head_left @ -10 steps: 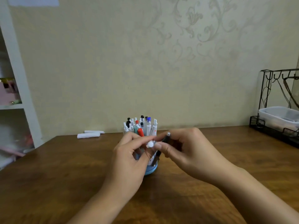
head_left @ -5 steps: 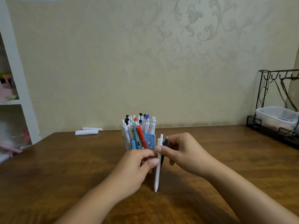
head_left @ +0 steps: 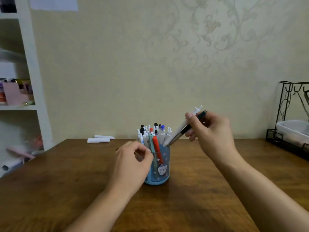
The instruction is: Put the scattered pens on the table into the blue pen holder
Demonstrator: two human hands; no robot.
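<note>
The blue pen holder (head_left: pixel 161 171) with a cat picture stands mid-table, packed with several upright pens (head_left: pixel 153 133), among them an orange-red pen (head_left: pixel 157 148). My right hand (head_left: pixel 212 133) grips two pens together, a white pen (head_left: pixel 181 126) and a dark pen (head_left: pixel 187 128). Both are tilted, their tips just above the holder's right rim. My left hand (head_left: pixel 133 164) sits at the holder's left side with fingers curled, holding nothing that I can see; whether it touches the holder is unclear.
The brown wooden table (head_left: pixel 66 190) runs to a patterned wall. Two white rolled items (head_left: pixel 100 138) lie at the back left. A black wire rack (head_left: pixel 291 131) with a white tub stands at the right edge. White shelves (head_left: pixel 25 81) rise on the left.
My right hand has lifted the white and dark pens from the tabletop up and right, tips now over the holder's rim. My left hand let go of them and moved left.
</note>
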